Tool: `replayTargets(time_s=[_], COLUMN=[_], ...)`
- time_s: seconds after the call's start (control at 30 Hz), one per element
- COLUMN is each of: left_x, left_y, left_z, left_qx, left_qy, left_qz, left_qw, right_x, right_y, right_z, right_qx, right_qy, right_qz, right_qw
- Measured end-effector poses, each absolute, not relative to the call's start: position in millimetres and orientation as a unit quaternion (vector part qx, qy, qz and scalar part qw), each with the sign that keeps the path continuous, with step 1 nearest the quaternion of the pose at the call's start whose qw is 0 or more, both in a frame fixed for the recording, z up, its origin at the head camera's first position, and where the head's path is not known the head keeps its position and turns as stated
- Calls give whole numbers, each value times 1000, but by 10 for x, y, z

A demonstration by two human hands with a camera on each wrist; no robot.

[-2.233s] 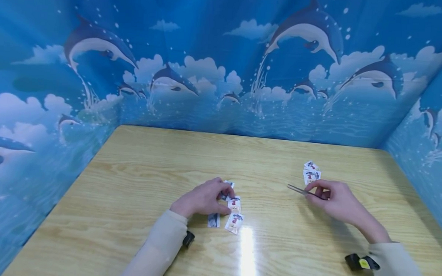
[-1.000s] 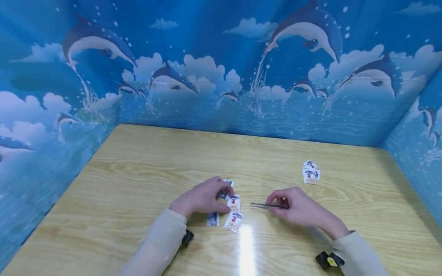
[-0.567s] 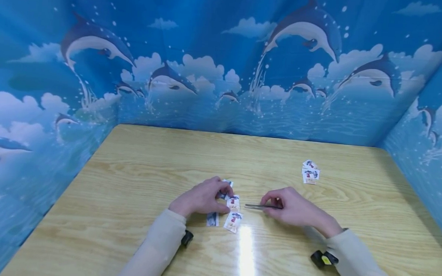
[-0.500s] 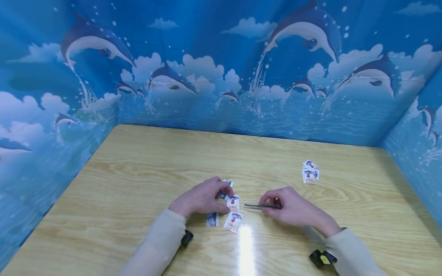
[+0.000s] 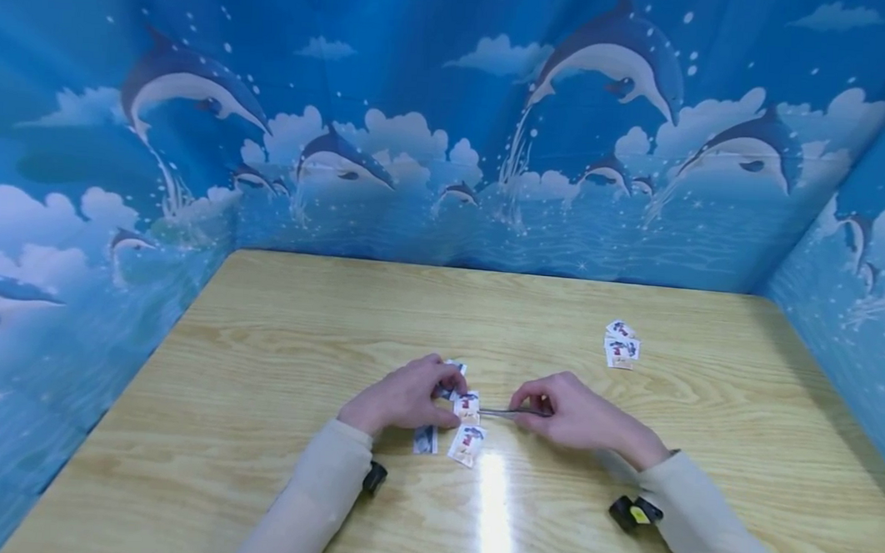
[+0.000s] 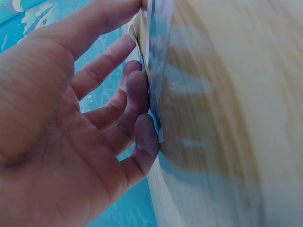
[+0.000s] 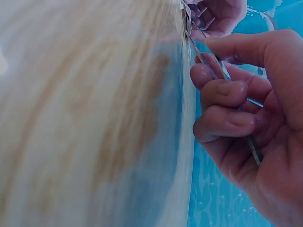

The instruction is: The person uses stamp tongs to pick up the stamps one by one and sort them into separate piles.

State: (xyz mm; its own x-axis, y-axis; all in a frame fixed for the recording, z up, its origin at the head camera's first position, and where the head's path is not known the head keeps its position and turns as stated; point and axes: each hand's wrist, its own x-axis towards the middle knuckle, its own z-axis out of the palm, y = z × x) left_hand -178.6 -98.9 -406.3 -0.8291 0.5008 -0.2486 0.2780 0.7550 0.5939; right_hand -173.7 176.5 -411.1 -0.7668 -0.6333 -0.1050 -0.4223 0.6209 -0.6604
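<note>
Centrally on desk (image 5: 274, 343): loose cluster of small printed cards (image 5: 468, 425), well apart from second small pile (image 5: 622, 346) toward far right. Left hand (image 5: 404, 398) resting on cluster's left part, fingers fairly straight and pressed flat onto cards per left wrist view (image 6: 142, 90); pins rather than grips. Right hand (image 5: 578, 414) just right of cluster, fingers curled round tweezers (image 5: 506, 412), pinching them near the rear. Tweezers' long axis roughly level, left to right across desk, tips toward the left and meeting right edge of upper card (image 5: 469, 406); contact likely, not certain from head view. Card lies directly left of right hand, between both hands; left hand nearer, already touching its neighbours. Lower card (image 5: 468, 445) free, nearer the person.
</note>
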Motion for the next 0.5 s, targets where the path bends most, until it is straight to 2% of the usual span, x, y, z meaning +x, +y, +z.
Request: replayTargets(time_s=[0.5], left_x=[-1796], left_y=[-991], left_z=[-4067], left_qx=[218], left_qy=[914], left_qz=[277], left_qw=[200], right_x=[-1749], right_y=[1714], right_z=[-4114], right_qx=[-315], right_qy=[882], right_qz=[-313], right_qw=[159])
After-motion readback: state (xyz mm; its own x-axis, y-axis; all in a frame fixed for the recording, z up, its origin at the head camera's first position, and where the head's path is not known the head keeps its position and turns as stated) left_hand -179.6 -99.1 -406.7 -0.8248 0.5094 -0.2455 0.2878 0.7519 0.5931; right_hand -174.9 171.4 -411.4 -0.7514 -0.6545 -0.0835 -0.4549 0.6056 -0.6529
